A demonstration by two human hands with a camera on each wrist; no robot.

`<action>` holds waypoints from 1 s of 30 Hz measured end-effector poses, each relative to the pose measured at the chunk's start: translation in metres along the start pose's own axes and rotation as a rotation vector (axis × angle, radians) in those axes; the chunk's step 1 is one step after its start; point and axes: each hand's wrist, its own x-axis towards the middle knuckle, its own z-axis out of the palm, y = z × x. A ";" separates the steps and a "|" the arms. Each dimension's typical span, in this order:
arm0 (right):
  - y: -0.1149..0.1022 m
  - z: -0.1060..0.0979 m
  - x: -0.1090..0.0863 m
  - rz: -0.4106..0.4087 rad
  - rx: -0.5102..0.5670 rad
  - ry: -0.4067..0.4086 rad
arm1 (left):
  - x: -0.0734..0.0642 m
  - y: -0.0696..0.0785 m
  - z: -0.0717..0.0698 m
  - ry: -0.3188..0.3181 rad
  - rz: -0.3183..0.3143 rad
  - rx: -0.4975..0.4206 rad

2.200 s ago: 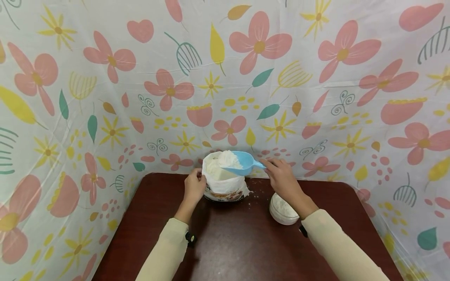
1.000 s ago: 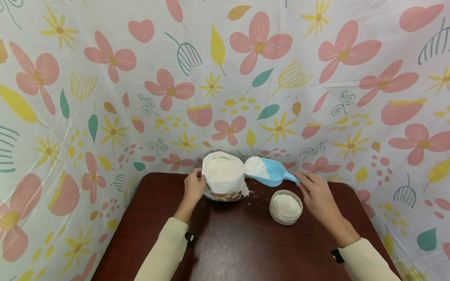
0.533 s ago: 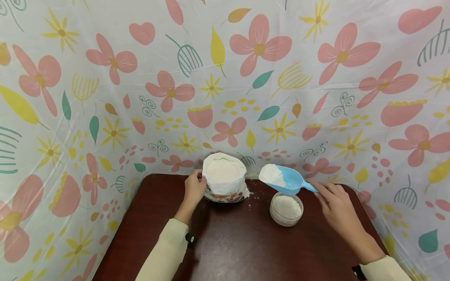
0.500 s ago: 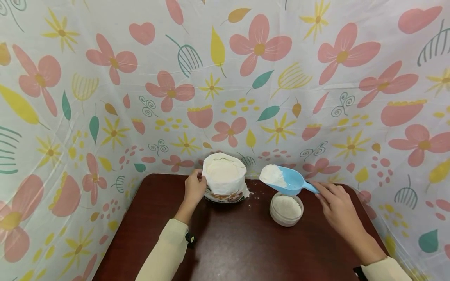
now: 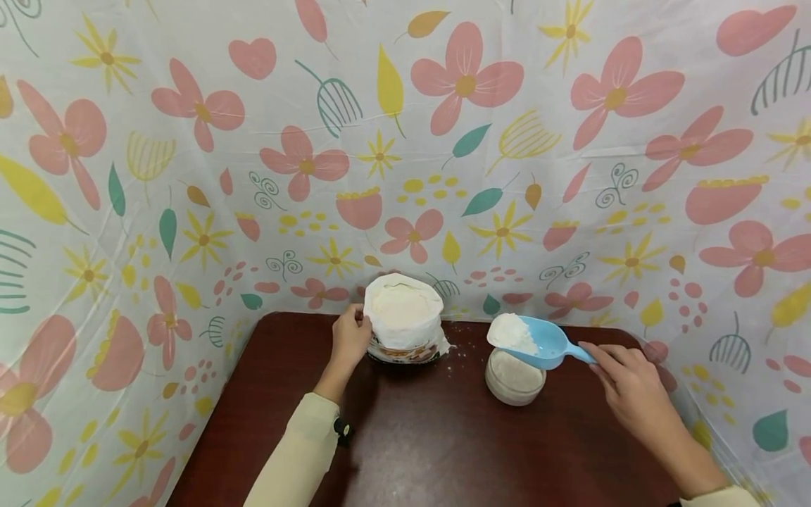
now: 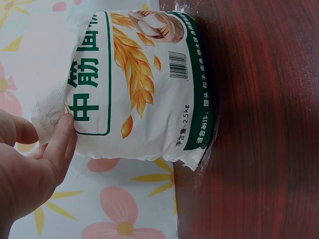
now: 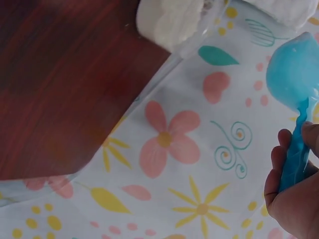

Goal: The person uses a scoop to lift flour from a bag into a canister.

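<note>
My right hand [image 5: 633,384] grips the handle of a light blue scoop [image 5: 550,345] heaped with white flour [image 5: 512,332]. The scoop hovers above a clear round bowl [image 5: 514,384], which also holds flour, and covers part of its far rim. In the right wrist view my fingers curl round the handle of the scoop [image 7: 294,69]. My left hand [image 5: 350,338] pinches the folded-down rim of an opened white flour bag [image 5: 408,331] between thumb and fingers. The left wrist view shows that bag [image 6: 144,89] with a wheat-ear print, a barcode and "2.5kg".
Both things stand on a dark red-brown table [image 5: 437,436], the bag near its back edge. Spilled flour specks [image 5: 451,358] lie right of the bag. A flower-printed cloth [image 5: 405,141] hangs close behind and beside the table.
My right hand has carried the flour-heaped scoop from over the bag rightwards to above the bowl. My left hand has stayed at the bag's rim.
</note>
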 end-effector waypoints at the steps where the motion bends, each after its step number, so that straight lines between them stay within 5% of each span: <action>1: 0.002 -0.001 -0.002 -0.012 -0.005 -0.001 | 0.000 0.000 0.000 -0.001 -0.001 -0.001; 14: 0.025 -0.004 -0.013 -0.099 -0.088 -0.047 | 0.000 0.000 0.001 0.003 0.009 -0.016; 30: 0.035 0.006 -0.001 -0.218 -0.132 -0.114 | 0.001 -0.001 0.002 -0.003 -0.002 -0.006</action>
